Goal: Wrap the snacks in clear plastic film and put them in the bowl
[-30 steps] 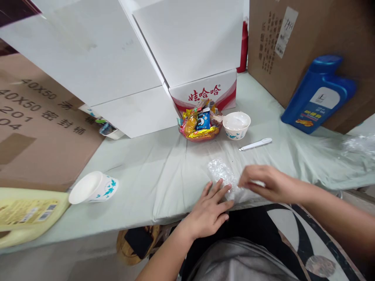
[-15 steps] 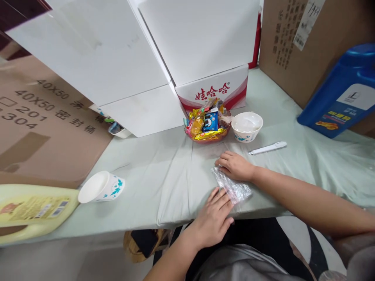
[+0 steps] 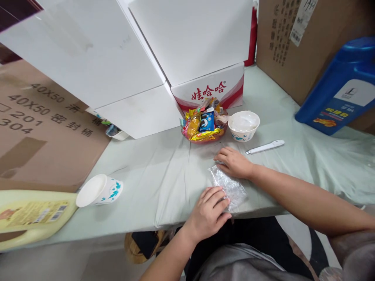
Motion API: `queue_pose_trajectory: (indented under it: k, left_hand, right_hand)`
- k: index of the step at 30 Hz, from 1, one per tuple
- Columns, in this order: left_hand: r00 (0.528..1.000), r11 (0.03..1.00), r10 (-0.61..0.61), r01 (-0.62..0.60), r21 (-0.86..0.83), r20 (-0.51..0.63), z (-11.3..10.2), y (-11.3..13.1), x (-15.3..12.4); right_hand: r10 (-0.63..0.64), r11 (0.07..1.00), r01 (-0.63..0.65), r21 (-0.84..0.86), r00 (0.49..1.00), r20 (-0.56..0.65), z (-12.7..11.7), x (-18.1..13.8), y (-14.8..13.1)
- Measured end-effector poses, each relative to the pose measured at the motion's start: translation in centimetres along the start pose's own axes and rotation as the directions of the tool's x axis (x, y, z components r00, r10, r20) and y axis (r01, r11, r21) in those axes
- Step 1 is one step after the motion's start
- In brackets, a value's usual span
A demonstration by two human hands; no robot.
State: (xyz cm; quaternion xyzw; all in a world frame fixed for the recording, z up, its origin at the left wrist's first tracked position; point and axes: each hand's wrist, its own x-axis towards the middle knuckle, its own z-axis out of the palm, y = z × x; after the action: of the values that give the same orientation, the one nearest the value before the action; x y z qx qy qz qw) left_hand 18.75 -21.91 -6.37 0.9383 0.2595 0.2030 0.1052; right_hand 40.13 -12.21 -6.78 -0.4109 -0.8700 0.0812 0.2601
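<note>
A crumpled clear plastic bag (image 3: 233,191) lies flattened near the front edge of the cloth-covered table. My left hand (image 3: 208,210) rests over its left lower edge, palm down, with fingers slightly bent and not closed around it. Along the bag's upper edge lies my right hand (image 3: 236,163), its fingers extended to the left and loosely bent on the cloth. Just beyond my right hand is a white utility knife (image 3: 265,147). Behind it stand a paper bowl (image 3: 244,134) with something translucent inside and a basket of wrapped snacks (image 3: 206,124).
A second paper bowl (image 3: 113,190) lies tipped on its side at left, beside a yellow jug (image 3: 38,212). White cartons (image 3: 131,113) and a brown box (image 3: 49,128) rise behind. A blue jug (image 3: 336,97) and another brown box (image 3: 288,50) stand at right.
My left hand has drawn slightly up and left, its fingers more bent. The plastic bag lies flatter. My right hand stays at its upper edge. The view has shifted slightly.
</note>
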Motion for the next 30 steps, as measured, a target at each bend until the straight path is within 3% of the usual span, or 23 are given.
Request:
queue_pose_trajectory:
  k: [3,5,7,10,13,16,20,25,30]
  left_hand:
    - [0.999,1.000,0.010,-0.010,0.001,-0.053,0.3,0.1,-0.3]
    - [0.997,1.000,0.016,-0.016,-0.001,-0.072,0.2,0.1,-0.3]
    - [0.997,1.000,0.007,-0.009,-0.025,-0.082,-0.2,0.1,-0.1]
    - [0.997,0.994,-0.046,0.039,-0.101,-0.064,-0.9,0.0,0.8]
    - [0.998,0.994,-0.051,0.055,-0.093,0.041,-1.2,0.0,1.6]
    - [0.994,0.999,0.027,-0.025,-0.024,0.109,-0.7,0.1,1.8]
    - [0.997,0.993,0.076,-0.075,-0.089,0.015,-0.3,0.3,1.2]
    - [0.989,0.954,-0.130,0.108,-0.280,-0.063,-1.7,-0.1,2.2]
    - [0.902,0.912,-0.408,0.393,-0.122,-0.145,-1.7,-3.3,5.4]
  right_hand:
    - [-0.023,0.987,0.032,0.158,0.998,-0.058,-1.6,-0.1,0.7]
    - [-0.094,0.958,0.077,0.276,0.994,0.051,-2.6,-0.3,1.1]
    - [-0.172,0.941,0.093,0.325,0.959,0.224,-3.2,-0.4,1.2]
    - [-0.187,0.959,0.090,0.269,0.912,0.364,-3.5,-0.5,1.0]
    - [-0.162,0.971,0.081,0.225,0.915,0.370,-3.3,-0.5,0.8]
    - [-0.145,0.976,0.069,0.208,0.914,0.379,-3.4,-0.4,0.6]
    - [-0.131,0.976,0.047,0.212,0.906,0.402,-3.6,-0.4,0.6]
    - [-0.137,0.971,0.051,0.232,0.918,0.372,-3.6,-0.5,0.7]
    - [-0.106,0.987,0.051,0.154,0.921,0.376,-3.2,-0.4,0.6]
